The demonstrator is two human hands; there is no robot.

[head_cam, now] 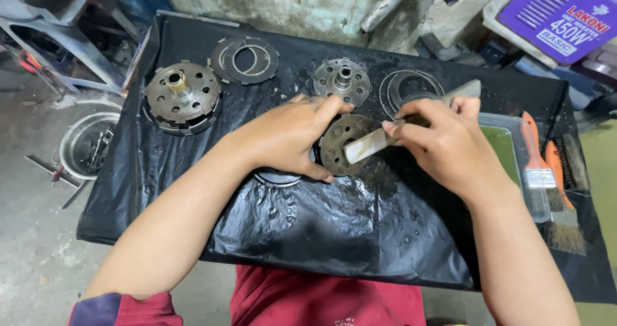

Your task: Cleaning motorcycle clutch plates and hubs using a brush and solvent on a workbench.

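Nearest to me are my red trousers (321,300) and the near edge of the black plastic sheet (308,229) spread over the bench, wet and crumpled, there I judge to catch the grime and fluid. My left hand (289,136) lies palm down with fingers curled over the round perforated metal plate (339,147), thumb hooked at its near rim, pinning it flat in the middle of the sheet so it cannot spin. My right hand (450,146) has its fingers wrapped tight round a grey flat tool (385,136), its near tip laid on the plate's face and its far end sticking out past my knuckles. To the far left sits a drum-shaped assembly with a brass centre (182,96), beside it a stack of flat rings (245,59); far centre a hub disc (342,80), then thin steel rings (411,87) partly hidden by my right hand. On the right a clear tray of greenish liquid (508,152) and two orange-handled brushes (546,172) lie near my wrist
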